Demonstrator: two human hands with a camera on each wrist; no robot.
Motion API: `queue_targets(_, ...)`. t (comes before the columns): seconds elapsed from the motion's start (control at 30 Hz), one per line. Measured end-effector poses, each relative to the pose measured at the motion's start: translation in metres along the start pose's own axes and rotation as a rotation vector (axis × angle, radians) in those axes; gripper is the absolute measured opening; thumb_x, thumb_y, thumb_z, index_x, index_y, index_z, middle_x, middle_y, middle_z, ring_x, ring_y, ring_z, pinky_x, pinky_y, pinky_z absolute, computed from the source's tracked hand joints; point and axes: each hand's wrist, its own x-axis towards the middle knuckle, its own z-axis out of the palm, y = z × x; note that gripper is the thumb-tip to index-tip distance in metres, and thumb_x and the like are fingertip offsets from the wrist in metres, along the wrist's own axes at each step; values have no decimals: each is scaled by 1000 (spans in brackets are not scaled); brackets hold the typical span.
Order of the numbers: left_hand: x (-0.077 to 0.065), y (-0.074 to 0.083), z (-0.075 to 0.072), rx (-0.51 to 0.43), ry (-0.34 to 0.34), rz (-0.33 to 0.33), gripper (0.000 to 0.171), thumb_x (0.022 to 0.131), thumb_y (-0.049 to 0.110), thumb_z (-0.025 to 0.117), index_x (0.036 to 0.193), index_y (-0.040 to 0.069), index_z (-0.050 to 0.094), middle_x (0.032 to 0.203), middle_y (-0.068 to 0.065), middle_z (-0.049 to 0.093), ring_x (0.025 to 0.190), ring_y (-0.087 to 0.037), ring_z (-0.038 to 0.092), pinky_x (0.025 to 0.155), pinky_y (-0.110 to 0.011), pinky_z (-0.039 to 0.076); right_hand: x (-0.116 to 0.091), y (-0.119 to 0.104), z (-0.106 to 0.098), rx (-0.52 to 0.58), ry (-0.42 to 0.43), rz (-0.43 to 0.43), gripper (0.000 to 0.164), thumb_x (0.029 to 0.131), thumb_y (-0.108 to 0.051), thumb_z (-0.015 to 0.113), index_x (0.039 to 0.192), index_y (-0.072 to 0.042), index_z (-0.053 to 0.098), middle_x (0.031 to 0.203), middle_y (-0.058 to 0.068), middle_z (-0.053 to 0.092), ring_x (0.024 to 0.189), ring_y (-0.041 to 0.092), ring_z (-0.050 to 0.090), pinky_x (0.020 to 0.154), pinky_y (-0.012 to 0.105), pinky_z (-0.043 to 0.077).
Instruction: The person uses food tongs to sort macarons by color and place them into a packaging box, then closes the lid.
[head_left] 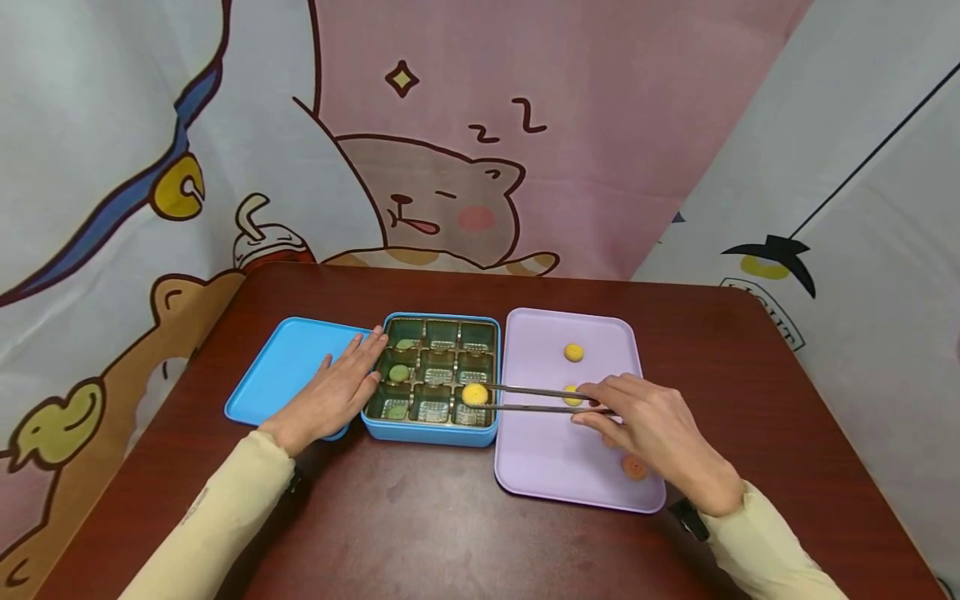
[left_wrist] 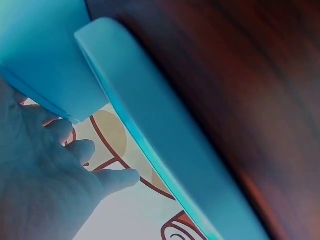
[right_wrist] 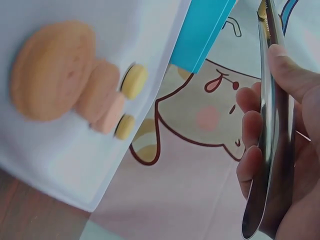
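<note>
My right hand [head_left: 652, 425] grips metal tongs [head_left: 536, 389], also seen in the right wrist view. Their tips pinch a yellow macaron [head_left: 475, 394] over the right side of a blue box [head_left: 431, 432], overlapping its front right compartment in the head view. Three green macarons [head_left: 399, 373] lie in the left column of the box's gold divided insert. My left hand [head_left: 333, 392], fingers straight, touches the box's left side; the left wrist view shows its fingers by the blue wall.
A lilac tray [head_left: 547, 467] stands right of the box. It bears two yellow macarons [head_left: 573, 352] and three orange-pink ones [right_wrist: 52, 70], partly hidden by my right hand in the head view. A blue lid [head_left: 277, 367] lies left of the box, under my left arm.
</note>
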Motion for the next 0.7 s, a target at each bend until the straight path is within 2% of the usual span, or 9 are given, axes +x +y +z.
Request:
queue_targets(0.2, 0, 0, 0, 7, -21, 1, 59, 114, 32, 35, 166, 8, 19, 174, -7, 11, 157, -40, 12, 113, -78, 16, 10, -7, 8, 9, 18, -22, 34, 90, -49, 77, 103, -18, 79, 84, -8, 71, 71, 6, 63, 52, 31, 52)
queue_targets(0.5, -1, 2, 0, 2, -26, -13, 59, 114, 31, 35, 166, 8, 19, 173, -8, 12, 157, -41, 12, 113, -78, 17, 24, -17, 15, -13, -56, -7, 34, 84, -45, 83, 104, -18, 79, 84, -10, 69, 71, 7, 59, 52, 27, 47)
queue_targets(0.7, -1, 3, -1, -3, -17, -9, 59, 114, 30, 36, 166, 7, 20, 173, -10, 14, 157, -41, 12, 112, -78, 17, 33, -23, 18, -35, -72, -28, 35, 84, -45, 83, 105, -17, 78, 85, -9, 69, 69, 10, 60, 55, 31, 49)
